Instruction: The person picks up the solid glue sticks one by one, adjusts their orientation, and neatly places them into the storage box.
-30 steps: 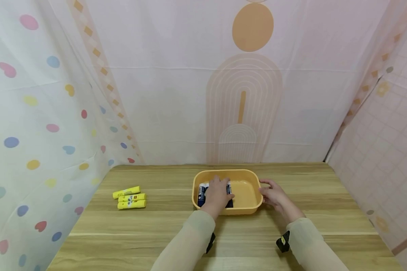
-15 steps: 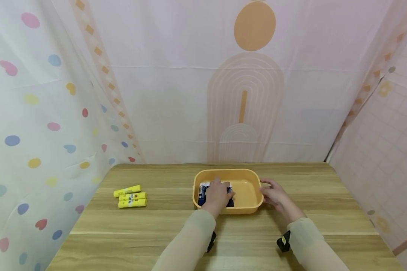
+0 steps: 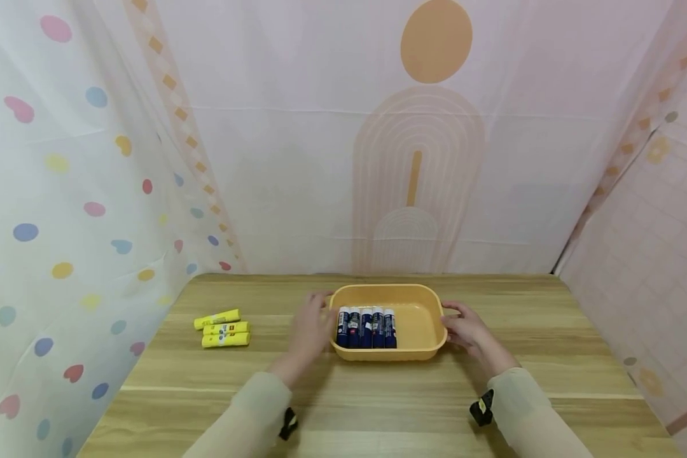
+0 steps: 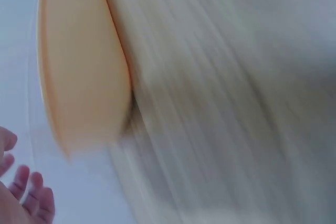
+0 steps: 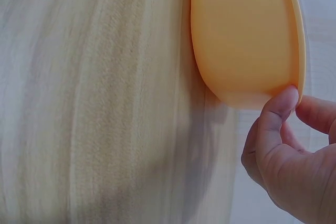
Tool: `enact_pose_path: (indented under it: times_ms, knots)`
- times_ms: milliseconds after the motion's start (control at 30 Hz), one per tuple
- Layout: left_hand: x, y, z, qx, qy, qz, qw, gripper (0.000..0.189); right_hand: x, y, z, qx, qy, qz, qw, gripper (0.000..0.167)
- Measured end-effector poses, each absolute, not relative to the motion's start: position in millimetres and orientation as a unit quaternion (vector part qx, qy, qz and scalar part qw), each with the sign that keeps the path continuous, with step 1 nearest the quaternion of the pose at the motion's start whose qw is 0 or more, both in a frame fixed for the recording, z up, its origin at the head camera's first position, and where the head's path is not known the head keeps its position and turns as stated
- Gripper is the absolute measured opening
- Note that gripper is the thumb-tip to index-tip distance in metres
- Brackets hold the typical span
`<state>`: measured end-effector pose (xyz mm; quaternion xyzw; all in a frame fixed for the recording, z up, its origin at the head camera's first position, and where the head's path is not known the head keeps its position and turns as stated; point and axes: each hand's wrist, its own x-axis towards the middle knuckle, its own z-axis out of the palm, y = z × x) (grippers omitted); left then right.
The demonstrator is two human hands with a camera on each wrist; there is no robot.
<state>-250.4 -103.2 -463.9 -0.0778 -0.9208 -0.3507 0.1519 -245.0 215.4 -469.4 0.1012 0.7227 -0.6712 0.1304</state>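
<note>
Several navy glue sticks with white caps (image 3: 366,331) lie side by side in the left part of a yellow plastic basket (image 3: 415,355). My left hand (image 3: 311,327), blurred, is at the basket's left end, outside the rim. In the left wrist view its loosely bent fingers (image 4: 35,198) hold nothing and stand apart from the basket wall (image 4: 86,61). At the other end, my right hand (image 3: 468,331) holds the basket by the rim. The right wrist view shows its thumb and forefinger at the rim corner, the other fingers curled below.
Three yellow glue sticks (image 3: 226,328) lie close together on the wooden table (image 3: 378,407), left of the basket. A patterned curtain (image 3: 286,191) hangs along the table's back edge, with more cloth at both sides.
My left hand has come up out of the basket and moved left past its rim, uncovering the row of navy glue sticks. The right hand has stayed at the basket's right end.
</note>
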Motion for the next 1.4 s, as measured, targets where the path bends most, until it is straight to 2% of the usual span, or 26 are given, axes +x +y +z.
enact_pose_path:
  times_ms: [133, 300, 400, 533, 833, 1033, 1400]
  knots:
    - [-233.7, -158.0, -464.8, 0.028, -0.899, -0.415, 0.136, 0.043, -244.0, 214.3, -469.2, 0.100, 0.719, -0.675, 0.135, 0.046]
    - [-217.0, -213.1, -472.5, 0.192, -0.883, -0.409, 0.122, 0.077, -243.8, 215.3, -467.4, 0.102, 0.717, -0.676, 0.137, 0.047]
    - [-214.8, -230.9, -474.7, 0.275, -0.870, -0.403, 0.075, 0.098, -243.4, 217.3, -466.3, 0.105, 0.720, -0.673, 0.137, 0.047]
    - [-218.5, -240.7, -475.4, 0.336, -0.849, -0.408, 0.021, 0.107, -242.5, 220.3, -466.2, 0.107, 0.724, -0.668, 0.135, 0.047]
    - [-231.8, -245.6, -480.6, 0.368, -0.842, -0.394, -0.018, 0.115, -243.1, 225.9, -468.8, 0.105, 0.719, -0.675, 0.131, 0.048]
    - [-236.7, -243.0, -483.4, 0.359, -0.863, -0.356, -0.018, 0.112, -242.4, 225.7, -469.4, 0.103, 0.715, -0.679, 0.130, 0.048]
    - [-236.9, -237.2, -473.5, 0.352, -0.853, -0.384, -0.043, 0.104, -242.5, 225.3, -470.2, 0.105, 0.722, -0.672, 0.125, 0.048]
